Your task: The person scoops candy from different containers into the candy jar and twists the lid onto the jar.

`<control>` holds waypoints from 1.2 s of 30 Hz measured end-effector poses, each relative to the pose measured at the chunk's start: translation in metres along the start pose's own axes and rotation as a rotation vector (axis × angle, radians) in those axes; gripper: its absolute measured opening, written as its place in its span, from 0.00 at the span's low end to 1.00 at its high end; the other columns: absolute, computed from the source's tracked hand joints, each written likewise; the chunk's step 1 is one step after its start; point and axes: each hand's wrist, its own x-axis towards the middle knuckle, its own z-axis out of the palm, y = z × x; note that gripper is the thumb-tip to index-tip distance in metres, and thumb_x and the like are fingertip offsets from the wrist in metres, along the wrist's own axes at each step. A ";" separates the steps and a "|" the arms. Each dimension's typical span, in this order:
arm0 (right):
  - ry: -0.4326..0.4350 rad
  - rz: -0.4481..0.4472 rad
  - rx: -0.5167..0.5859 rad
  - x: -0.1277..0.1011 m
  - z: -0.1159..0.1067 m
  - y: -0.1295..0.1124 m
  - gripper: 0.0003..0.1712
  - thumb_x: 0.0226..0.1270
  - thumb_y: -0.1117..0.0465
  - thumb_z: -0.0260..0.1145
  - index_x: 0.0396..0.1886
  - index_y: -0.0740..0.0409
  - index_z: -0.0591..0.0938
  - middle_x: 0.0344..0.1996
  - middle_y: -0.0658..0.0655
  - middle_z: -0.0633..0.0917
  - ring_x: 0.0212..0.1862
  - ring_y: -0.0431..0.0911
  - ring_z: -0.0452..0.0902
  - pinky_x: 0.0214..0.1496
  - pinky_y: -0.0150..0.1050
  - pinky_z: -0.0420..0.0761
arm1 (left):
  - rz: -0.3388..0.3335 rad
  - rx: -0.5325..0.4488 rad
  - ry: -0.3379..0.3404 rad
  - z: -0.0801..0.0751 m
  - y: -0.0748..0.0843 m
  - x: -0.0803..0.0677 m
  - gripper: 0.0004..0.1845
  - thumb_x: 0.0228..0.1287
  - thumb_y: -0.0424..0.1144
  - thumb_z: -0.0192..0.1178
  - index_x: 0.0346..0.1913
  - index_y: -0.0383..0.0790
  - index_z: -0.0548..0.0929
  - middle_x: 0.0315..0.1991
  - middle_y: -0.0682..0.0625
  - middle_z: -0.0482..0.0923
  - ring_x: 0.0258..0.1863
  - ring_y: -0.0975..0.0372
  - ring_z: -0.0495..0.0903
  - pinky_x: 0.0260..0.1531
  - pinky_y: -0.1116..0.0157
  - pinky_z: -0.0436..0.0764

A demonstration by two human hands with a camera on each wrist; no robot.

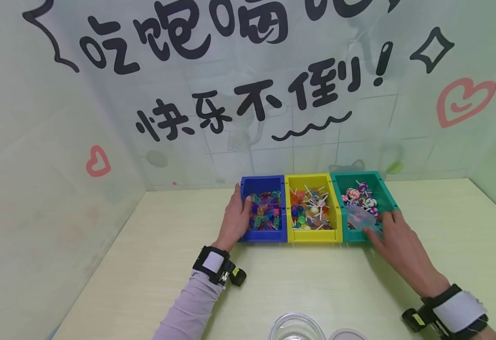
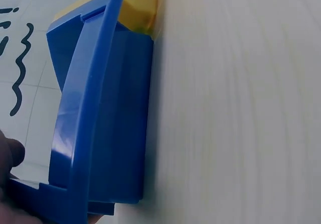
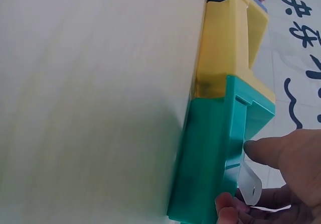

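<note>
Three bins stand side by side at the back of the table: a blue bin (image 1: 263,235) of small coloured candies, a yellow bin (image 1: 314,235) of lollipops and a teal bin (image 1: 389,193) of swirl lollipops. My left hand (image 1: 239,208) grips the blue bin's left wall, thumb inside the rim; in the left wrist view the blue bin (image 2: 100,118) fills the frame with my fingers (image 2: 10,153) at its edge. My right hand (image 1: 385,231) pinches a clear plastic scoop (image 1: 361,218) that lies in the teal bin. The right wrist view shows the scoop's handle (image 3: 250,184) between thumb and fingers beside the teal bin (image 3: 210,153).
A clear round container (image 1: 295,328) and a clear lid (image 1: 348,334) sit at the table's near edge. The pale wooden table (image 1: 146,264) stretches left and right of the bins. A banner wall with black lettering rises right behind them.
</note>
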 end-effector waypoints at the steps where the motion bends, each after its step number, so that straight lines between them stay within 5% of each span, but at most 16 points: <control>1: -0.002 0.001 -0.005 0.000 0.000 0.000 0.22 0.56 0.59 0.64 0.36 0.75 0.69 0.29 0.65 0.67 0.21 0.48 0.63 0.17 0.34 0.63 | -0.004 -0.013 -0.005 0.000 -0.001 0.000 0.31 0.71 0.48 0.35 0.70 0.37 0.42 0.68 0.41 0.50 0.67 0.52 0.52 0.63 0.55 0.56; 12: -0.045 -0.023 -0.035 0.008 -0.008 0.002 0.14 0.54 0.63 0.65 0.25 0.73 0.74 0.19 0.60 0.70 0.22 0.48 0.64 0.19 0.35 0.62 | 0.006 -0.045 -0.012 0.002 0.000 0.000 0.30 0.71 0.45 0.34 0.69 0.35 0.41 0.67 0.40 0.52 0.67 0.53 0.52 0.64 0.56 0.54; 22: -0.172 0.052 -0.003 0.017 -0.020 0.003 0.12 0.58 0.64 0.61 0.20 0.66 0.73 0.12 0.52 0.65 0.17 0.44 0.61 0.16 0.33 0.59 | -0.009 -0.035 -0.003 0.005 0.000 -0.001 0.30 0.72 0.46 0.34 0.69 0.34 0.42 0.65 0.38 0.57 0.64 0.52 0.58 0.62 0.56 0.57; 36: -0.171 0.018 -0.015 0.033 -0.044 -0.003 0.16 0.60 0.66 0.59 0.13 0.61 0.71 0.10 0.49 0.59 0.15 0.42 0.58 0.15 0.32 0.56 | -0.027 -0.043 0.010 0.001 -0.001 0.000 0.29 0.71 0.39 0.38 0.69 0.33 0.43 0.67 0.39 0.52 0.66 0.52 0.54 0.62 0.55 0.57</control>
